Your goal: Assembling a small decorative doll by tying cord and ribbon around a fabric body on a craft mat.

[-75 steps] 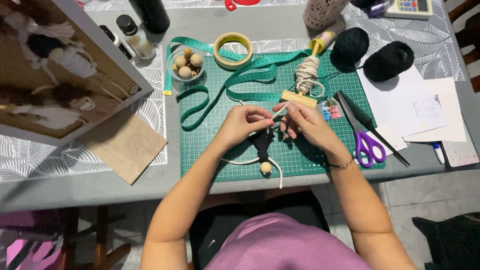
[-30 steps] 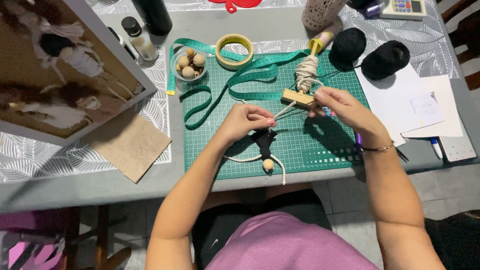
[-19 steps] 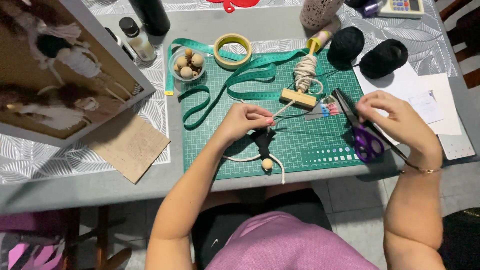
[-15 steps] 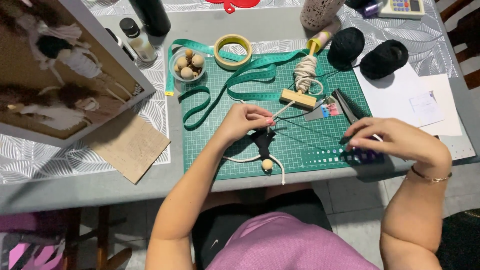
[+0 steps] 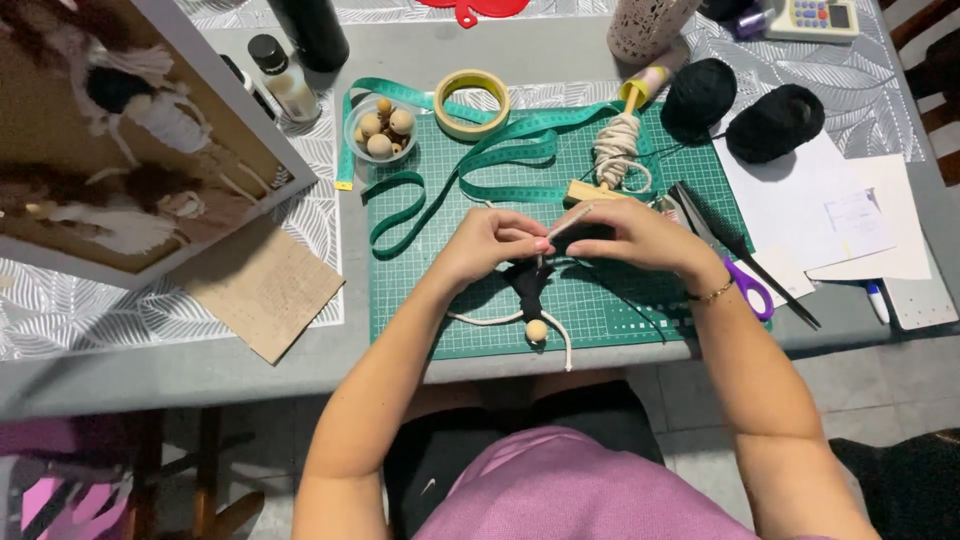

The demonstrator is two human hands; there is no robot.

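My left hand (image 5: 490, 240) pinches the top of a small cord doll (image 5: 530, 290) wrapped in black yarn. The doll's wooden bead head (image 5: 537, 330) and pale cord arms lie on the green cutting mat (image 5: 430, 300). My right hand (image 5: 640, 235) meets the left one from the right. Its fingertips pinch a pale cord strand (image 5: 570, 219) just above the doll. Thin black yarn threads (image 5: 625, 300) trail over the mat below my right wrist. Purple-handled scissors (image 5: 748, 287) lie just right of that wrist, untouched.
A green tape measure (image 5: 470, 165), a tape roll (image 5: 472, 102), a bowl of wooden beads (image 5: 383, 128), a cord spool (image 5: 615, 150) and two black yarn balls (image 5: 772, 122) sit behind the hands. A framed doll picture (image 5: 130, 150) stands at the left, papers (image 5: 830, 200) at the right.
My right hand reached right to the scissors at the mat's edge, then came back to the doll beside my left hand. The left hand stayed on the doll.
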